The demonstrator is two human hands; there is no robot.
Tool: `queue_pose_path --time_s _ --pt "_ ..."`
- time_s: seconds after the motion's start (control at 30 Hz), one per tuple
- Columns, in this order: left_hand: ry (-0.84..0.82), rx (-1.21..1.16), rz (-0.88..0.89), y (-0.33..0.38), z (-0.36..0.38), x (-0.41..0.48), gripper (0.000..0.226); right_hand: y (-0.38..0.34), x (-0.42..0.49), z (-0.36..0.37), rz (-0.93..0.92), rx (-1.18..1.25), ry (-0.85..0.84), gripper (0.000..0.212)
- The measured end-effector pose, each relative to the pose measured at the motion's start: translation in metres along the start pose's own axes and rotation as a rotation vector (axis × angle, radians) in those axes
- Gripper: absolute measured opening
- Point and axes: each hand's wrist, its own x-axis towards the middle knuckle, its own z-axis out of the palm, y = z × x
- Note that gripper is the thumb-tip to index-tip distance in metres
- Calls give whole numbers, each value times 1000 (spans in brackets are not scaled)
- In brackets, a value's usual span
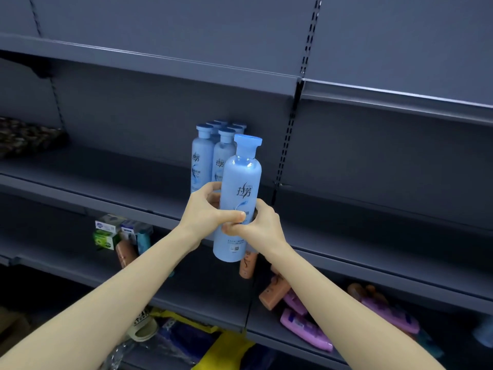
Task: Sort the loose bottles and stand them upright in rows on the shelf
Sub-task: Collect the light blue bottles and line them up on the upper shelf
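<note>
One pale-blue bottle (240, 198): smooth matte plastic, round body, narrow neck, wide flat blue cap. Upright, in the air before the front edge of the middle shelf (106, 172), just right of and in front of the standing group. Gripped low on the body by both hands: left hand (206, 209) with fingers curled round the left side, thumb across the label; right hand (262, 222) with fingers wrapped round the right side, thumb on the front.

Standing group (213, 156) on the middle shelf: same blue bottles, upright, packed tight in rows. About six caps, rear ones partly hidden.

Shelving: grey metal, flat boards, slotted uprights.

Lower shelf (53, 252):
- three purple bottles (306, 329), glossy, oblong, lying flat
- at least four peach bottles (274, 289), loose, tilted or lying
- one teal bottle (144, 240)
- three small boxes (106, 231), green and white-blue

Far left on the middle shelf: one dark patterned bundle (26, 134), material unclear.
</note>
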Motion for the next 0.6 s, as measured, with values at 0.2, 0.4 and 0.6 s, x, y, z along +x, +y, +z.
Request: queue_pose_path --time_s 0.2,0.4,0.6 --pt "-16 -14 11 -14 -36 42 61 -10 41 33 -14 -17 -10 50" --pt "-56 -18 20 -30 -65 87 58 -14 85 64 20 -68 26 49" --pt "-100 -9 35 -46 -89 127 56 -15 121 92 42 -76 71 47"
